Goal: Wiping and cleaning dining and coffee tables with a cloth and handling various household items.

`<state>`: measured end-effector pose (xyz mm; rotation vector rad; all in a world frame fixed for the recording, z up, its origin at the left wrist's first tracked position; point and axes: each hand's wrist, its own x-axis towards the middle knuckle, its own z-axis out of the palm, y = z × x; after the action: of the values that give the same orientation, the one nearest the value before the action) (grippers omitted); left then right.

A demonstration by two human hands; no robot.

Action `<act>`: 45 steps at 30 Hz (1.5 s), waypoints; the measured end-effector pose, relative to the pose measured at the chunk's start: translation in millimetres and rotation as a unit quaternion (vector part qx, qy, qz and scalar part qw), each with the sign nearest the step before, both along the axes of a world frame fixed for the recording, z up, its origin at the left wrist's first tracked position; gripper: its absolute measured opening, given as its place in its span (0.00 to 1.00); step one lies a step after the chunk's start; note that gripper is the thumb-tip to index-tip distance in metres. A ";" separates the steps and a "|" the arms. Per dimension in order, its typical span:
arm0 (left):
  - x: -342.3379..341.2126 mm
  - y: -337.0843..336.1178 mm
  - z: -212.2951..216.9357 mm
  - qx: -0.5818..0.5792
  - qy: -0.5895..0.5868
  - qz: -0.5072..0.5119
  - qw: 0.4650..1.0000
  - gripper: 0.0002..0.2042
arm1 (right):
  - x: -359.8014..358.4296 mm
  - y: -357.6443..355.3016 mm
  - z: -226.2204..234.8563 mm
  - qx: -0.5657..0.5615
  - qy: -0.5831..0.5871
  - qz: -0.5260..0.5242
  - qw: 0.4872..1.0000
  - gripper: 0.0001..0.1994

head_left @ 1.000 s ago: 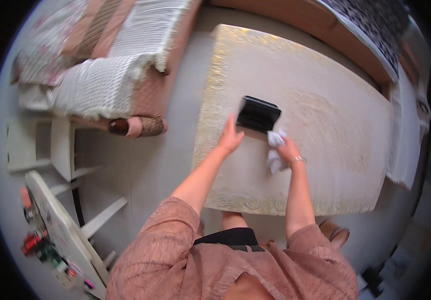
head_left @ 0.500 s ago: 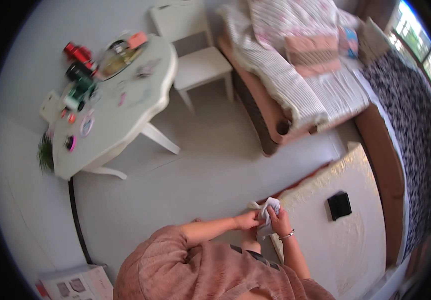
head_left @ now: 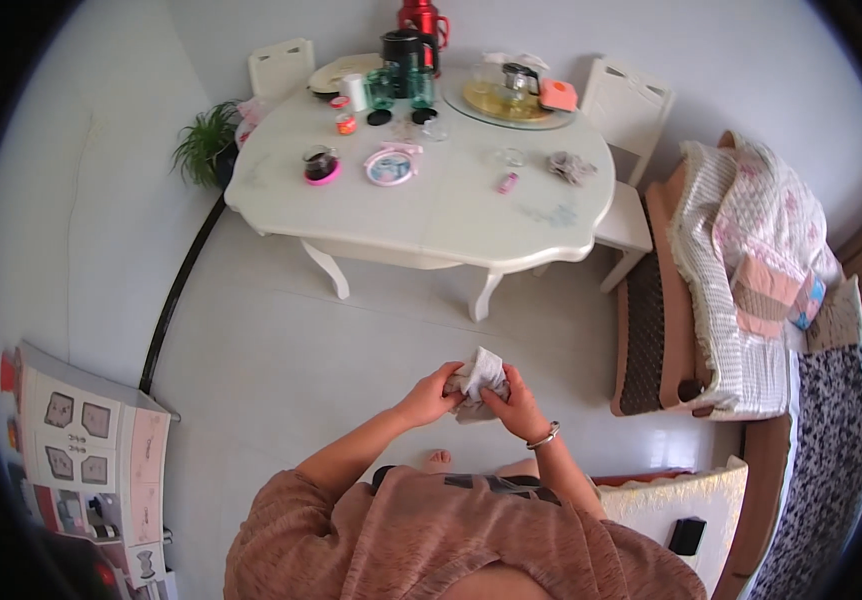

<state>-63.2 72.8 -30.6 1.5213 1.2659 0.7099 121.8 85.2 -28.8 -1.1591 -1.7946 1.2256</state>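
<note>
Between my two hands I hold a crumpled whitish cloth [head_left: 478,386] in front of my body, above the floor. My left hand [head_left: 438,394] is closed on its left side. My right hand [head_left: 518,405], with a bracelet at the wrist, grips the other side, thumb pressed into the folds. Ahead stands a white oval table [head_left: 441,215]. On it, at the near side, are a pink-rimmed round item [head_left: 390,167], a glass jar on a pink base [head_left: 321,164], a small pink item [head_left: 508,183] and a crumpled greyish bundle [head_left: 571,167].
Farther back on the table are a red thermos [head_left: 423,30], a black kettle [head_left: 403,60] and a tray with a glass teapot [head_left: 521,85]. A white chair [head_left: 623,215] and a sofa [head_left: 641,340] stand right. A low table [head_left: 641,520] is near right, a cabinet [head_left: 146,470] left.
My view has swung left, from the low table to face the oval table. Both hands have moved away from the low table's edge, still holding the cloth.
</note>
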 end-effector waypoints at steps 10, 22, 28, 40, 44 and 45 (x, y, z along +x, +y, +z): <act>-56.0 96.5 14.9 0.055 -0.070 0.069 0.994 0.24 | -45.5 148.3 55.6 0.075 -0.072 0.032 0.994 0.20; -166.3 220.3 5.2 0.079 -0.010 0.238 0.968 0.24 | -114.7 328.5 56.2 0.389 -0.418 -0.109 0.814 0.30; -285.6 267.2 -10.3 0.115 -0.013 0.429 0.896 0.21 | -212.8 354.0 51.5 0.041 -0.167 0.145 0.974 0.28; -427.2 411.9 -26.8 0.089 -0.149 0.357 0.918 0.31 | -445.1 432.9 -25.0 -0.365 0.018 -0.033 0.930 0.23; -438.0 429.6 -52.0 0.094 -0.230 0.286 0.926 0.33 | -480.3 438.9 -16.8 -0.280 -0.060 -0.089 0.954 0.20; -436.5 428.3 -57.0 0.075 -0.268 0.268 0.922 0.35 | -485.9 439.4 -19.1 -0.271 -0.069 -0.092 0.956 0.19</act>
<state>-499.7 501.2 -87.6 0.9743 1.2126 1.4954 -364.1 524.6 -47.9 -1.7102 -1.4346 1.6082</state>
